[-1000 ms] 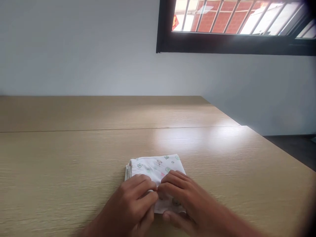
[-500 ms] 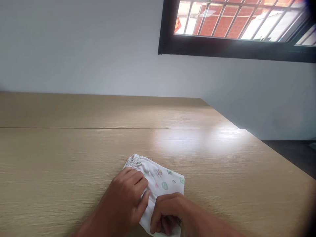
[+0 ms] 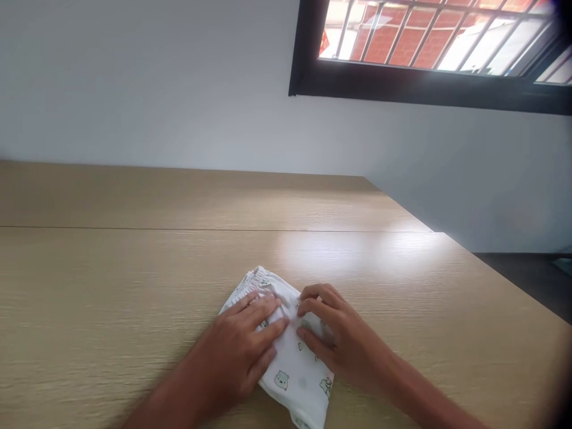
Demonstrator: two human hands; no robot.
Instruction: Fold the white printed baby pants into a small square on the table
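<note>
A folded white garment (image 3: 292,384) with a small bear print lies on the table in front of me. Its gathered elastic edge, like the waistband of small trousers, is at the upper left. My left hand (image 3: 250,339) rests on the garment's left part, its fingers stretched out and apart. On the right part, my right hand (image 3: 333,325) touches the cloth with bent, parted fingers. The palms hide some of the cloth, and its lower tip runs close to the bottom of the view.
A light wood table (image 3: 134,280) spreads wide around the garment, with a seam (image 3: 179,229) across it. Its right edge slants toward me, with dark floor (image 3: 527,271) beyond. Behind stand a pale wall (image 3: 156,89) and a dark-framed barred window (image 3: 402,77).
My right hand has moved up from the garment's lower edge to its upper right, its fingers parting. My left hand's fingers have straightened. The garment sits slightly farther away, with a different printed part showing.
</note>
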